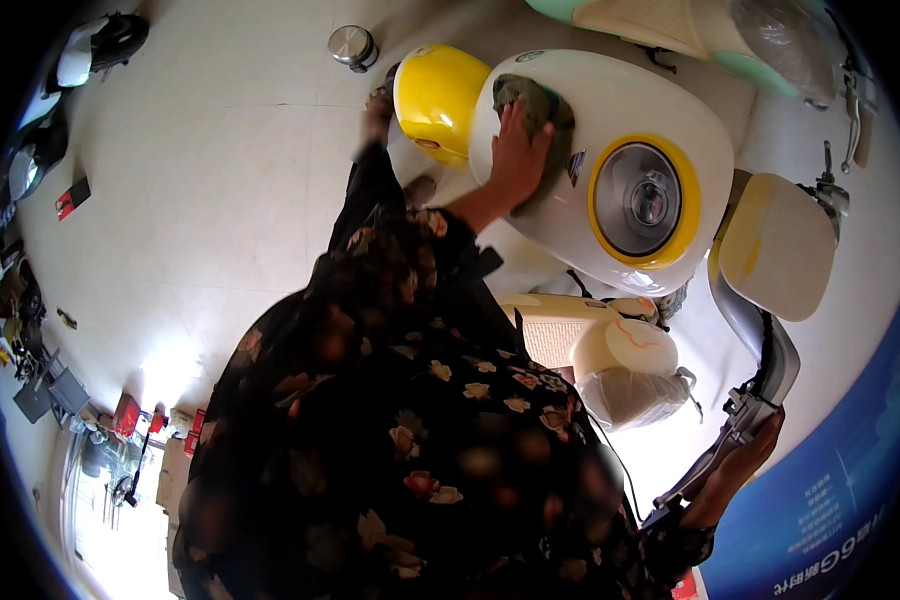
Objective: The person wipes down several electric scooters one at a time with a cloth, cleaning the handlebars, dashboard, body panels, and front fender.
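A white scooter front panel with a yellow-ringed round headlight and a yellow front fender stands in front of me. My left hand presses a dark green cloth onto the panel, fingers stretched over it and thumb apart. Part of the cloth is under the hand. At the lower right my right hand is closed round the scooter's handlebar, close to its lever; some fingers are hidden. Above that handlebar is a cream-backed mirror.
A mint-and-cream scooter stands at the top right, partly wrapped in plastic. Another cream scooter is beside me. A round metal tin and a red-black box lie on the floor. A blue banner borders the right.
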`<state>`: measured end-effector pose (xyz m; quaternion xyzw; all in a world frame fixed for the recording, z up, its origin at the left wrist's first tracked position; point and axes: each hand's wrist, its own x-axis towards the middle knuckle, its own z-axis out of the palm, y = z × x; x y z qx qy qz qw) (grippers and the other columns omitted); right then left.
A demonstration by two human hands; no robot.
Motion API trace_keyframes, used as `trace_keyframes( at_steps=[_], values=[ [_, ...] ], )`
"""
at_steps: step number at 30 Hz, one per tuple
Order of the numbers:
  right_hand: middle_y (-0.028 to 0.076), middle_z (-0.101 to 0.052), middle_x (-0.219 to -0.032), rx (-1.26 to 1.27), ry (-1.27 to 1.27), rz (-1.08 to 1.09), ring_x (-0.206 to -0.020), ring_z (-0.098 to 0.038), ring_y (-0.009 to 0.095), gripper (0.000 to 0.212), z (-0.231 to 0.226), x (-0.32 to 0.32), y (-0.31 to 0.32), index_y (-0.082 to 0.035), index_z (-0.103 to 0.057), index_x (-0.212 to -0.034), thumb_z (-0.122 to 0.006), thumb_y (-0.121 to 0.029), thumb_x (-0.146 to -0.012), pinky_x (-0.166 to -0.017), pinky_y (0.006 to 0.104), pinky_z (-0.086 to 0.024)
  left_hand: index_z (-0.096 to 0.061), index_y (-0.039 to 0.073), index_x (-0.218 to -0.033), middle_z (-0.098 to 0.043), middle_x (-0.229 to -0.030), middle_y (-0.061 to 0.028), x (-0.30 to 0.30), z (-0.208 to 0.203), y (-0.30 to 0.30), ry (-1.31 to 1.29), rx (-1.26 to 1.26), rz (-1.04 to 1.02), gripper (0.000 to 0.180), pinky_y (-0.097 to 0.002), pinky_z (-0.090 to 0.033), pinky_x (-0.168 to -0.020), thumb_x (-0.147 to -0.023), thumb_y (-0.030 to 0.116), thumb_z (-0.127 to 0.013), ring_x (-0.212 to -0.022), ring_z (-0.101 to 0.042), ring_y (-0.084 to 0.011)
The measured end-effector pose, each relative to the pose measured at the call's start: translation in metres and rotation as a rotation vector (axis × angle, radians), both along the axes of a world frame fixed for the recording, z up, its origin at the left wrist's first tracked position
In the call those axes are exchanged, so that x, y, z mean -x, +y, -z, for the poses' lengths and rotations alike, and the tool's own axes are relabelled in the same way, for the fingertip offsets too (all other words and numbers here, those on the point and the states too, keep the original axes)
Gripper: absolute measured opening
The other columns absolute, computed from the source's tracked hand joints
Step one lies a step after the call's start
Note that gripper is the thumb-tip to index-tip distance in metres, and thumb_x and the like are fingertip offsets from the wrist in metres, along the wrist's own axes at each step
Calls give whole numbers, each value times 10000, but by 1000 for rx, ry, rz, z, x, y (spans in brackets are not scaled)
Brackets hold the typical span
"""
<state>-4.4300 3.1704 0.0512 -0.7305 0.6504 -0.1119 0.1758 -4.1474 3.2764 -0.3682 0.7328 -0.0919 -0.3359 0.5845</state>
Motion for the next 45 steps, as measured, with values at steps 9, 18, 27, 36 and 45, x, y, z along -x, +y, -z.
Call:
trace_keyframes(
  at_steps=[9, 18, 27, 36, 45],
  values=[
    [184, -599, -1198, 48, 34, -73, -1067, -596, 275, 523, 3, -2, 1, 16, -515, -1328, -336, -396, -1062, -927, 389, -483, -201, -157, -1473, -227, -1538, -356, 30, -13, 2, 24, 0, -74, 745, -467, -156, -1220, -997, 335, -495, -1474, -163, -466],
    [203, -587, -1197, 32, 96, 16, -1061, -598, 300, 544, 1, 4, -3, 18, -516, -1314, -326, -423, -1060, -922, 408, -486, -149, -114, -1505, -136, -1580, -324, 94, -33, 37, 112, 18, -21, 779, -486, -146, -1217, -971, 296, -540, -1485, -97, -477],
    [107, -656, -1074, -9, 110, 53, -804, -669, 193, 559, 0, -15, 5, -58, -470, -1370, -317, -478, -1035, -527, 268, -508, -378, 33, -1463, -454, -1433, -276, 9, 110, 21, 643, 78, -468, 711, -470, -333, -1105, -953, 515, -489, -1318, -436, -424],
    [67, -656, -1022, -98, 46, 87, -812, -649, 160, 520, -6, -19, 6, -99, -507, -1315, -341, -499, -1025, -586, 286, -518, -425, 116, -1465, -485, -1470, -101, 99, 128, 54, 1372, 279, -888, 582, -479, -402, -1103, -1038, 500, -330, -1335, -473, -308],
    [40, -638, -1007, -159, 7, 41, -794, -610, 143, 535, -9, -21, 11, -108, -503, -1315, -373, -534, -1018, -656, 301, -508, -556, 140, -1314, -556, -1392, -55, 196, 69, 28, 1735, 738, -853, 421, -478, -420, -1072, -1032, 410, -396, -1303, -499, -257]
  ],
)
